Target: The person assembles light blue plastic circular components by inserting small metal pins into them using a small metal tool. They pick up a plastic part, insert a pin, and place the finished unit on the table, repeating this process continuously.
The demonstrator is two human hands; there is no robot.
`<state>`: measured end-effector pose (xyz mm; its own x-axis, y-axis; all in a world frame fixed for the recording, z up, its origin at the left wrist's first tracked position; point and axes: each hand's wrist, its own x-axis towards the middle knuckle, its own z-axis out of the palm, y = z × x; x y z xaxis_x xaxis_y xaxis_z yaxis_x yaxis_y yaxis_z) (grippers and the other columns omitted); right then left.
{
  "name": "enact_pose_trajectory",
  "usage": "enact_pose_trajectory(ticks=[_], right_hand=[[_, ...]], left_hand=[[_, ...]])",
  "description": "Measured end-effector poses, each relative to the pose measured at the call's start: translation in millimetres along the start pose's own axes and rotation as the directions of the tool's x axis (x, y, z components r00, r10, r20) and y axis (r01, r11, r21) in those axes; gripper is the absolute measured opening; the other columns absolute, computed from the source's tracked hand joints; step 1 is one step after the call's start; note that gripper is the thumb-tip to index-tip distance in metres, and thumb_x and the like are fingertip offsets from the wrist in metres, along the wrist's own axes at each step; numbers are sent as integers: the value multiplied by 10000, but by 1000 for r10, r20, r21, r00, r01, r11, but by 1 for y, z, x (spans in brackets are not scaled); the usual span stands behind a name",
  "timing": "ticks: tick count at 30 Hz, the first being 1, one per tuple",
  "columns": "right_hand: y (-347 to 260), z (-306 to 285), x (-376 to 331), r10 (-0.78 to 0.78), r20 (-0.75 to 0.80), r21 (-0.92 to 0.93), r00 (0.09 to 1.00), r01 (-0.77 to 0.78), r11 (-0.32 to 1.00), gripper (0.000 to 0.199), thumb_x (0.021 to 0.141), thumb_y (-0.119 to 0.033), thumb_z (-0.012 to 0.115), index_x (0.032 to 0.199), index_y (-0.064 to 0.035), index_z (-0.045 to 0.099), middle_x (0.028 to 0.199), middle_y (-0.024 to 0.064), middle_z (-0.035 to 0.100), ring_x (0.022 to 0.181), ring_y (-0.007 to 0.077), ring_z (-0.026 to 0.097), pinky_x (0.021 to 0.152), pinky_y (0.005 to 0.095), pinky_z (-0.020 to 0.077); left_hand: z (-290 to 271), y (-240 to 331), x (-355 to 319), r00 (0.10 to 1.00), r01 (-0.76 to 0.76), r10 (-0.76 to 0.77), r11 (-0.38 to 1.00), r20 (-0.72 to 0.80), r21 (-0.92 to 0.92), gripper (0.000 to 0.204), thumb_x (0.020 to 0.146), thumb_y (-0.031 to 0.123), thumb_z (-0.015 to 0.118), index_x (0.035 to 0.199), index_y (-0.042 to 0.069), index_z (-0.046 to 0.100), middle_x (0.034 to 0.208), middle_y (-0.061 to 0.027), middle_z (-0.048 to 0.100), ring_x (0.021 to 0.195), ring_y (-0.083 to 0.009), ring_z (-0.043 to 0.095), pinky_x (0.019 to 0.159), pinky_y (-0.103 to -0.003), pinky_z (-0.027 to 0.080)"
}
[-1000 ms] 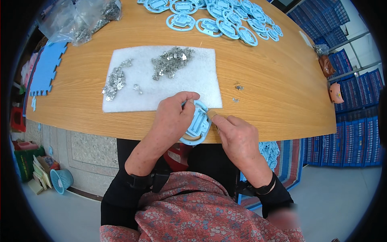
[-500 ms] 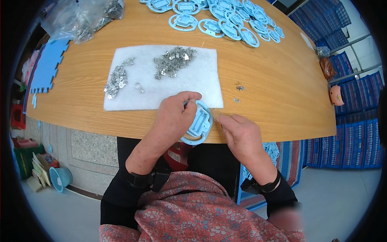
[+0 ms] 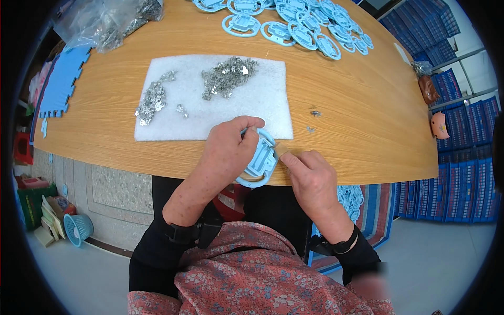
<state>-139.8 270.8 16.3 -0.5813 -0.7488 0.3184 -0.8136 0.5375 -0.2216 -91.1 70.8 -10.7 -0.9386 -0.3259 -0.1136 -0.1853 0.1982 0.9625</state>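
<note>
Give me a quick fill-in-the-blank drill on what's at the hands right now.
1. The left hand grips a round plastic part coloured light ____.
2. The small metal pieces lie in heaps on a ____ foam pad.
3. The right hand touches the part's ____ side.

Missing words: blue; white; right
</note>
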Motion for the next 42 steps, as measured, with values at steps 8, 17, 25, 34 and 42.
enact_pose_trajectory(ticks=[8,17,25,34,42], right_hand=[[5,9,-3,-73,-77,-12,994,72,997,354,731,-21,716,1071,-118,734,742,52,535,705,234,582,577,364,493],[-5,-2,3,93,83,138,992,-104,985,300,812,29,679,1095,-68,703,802,146,623,748,342,647,639,421,517],[-5,-12,12,125,174,300,977,-173,938,309,888,-7,626,1186,-77,667,925,206,700,838,396,682,688,464,542],[-13,-15,12,156,174,194,972,-189,962,210,909,-69,602,1088,-90,708,893,193,706,807,387,690,688,464,551],[-7,-30,25,81,284,111,955,-116,987,254,906,-101,571,1114,-107,717,824,208,698,780,396,689,682,491,545]], left_hand=[[1,-2,0,1000,-23,23,1000,-15,0,265,1007,140,534,1144,-20,695,878,-104,724,794,-113,653,711,-291,539],[2,-1,0,1000,1,0,1000,-19,7,265,1010,134,527,1144,-22,694,877,-100,724,785,-108,651,704,-288,538],[1,1,-1,1000,-4,4,1000,-11,9,260,1015,134,522,1143,-11,696,872,-95,719,774,-100,634,702,-288,534],[4,-2,-1,999,-15,17,998,-35,55,266,1021,152,530,1151,-4,701,849,-79,708,753,-95,618,681,-282,520],[8,-8,-1,995,-64,67,997,-71,45,273,964,146,541,1113,13,726,781,-194,714,696,-255,700,676,-367,541]])
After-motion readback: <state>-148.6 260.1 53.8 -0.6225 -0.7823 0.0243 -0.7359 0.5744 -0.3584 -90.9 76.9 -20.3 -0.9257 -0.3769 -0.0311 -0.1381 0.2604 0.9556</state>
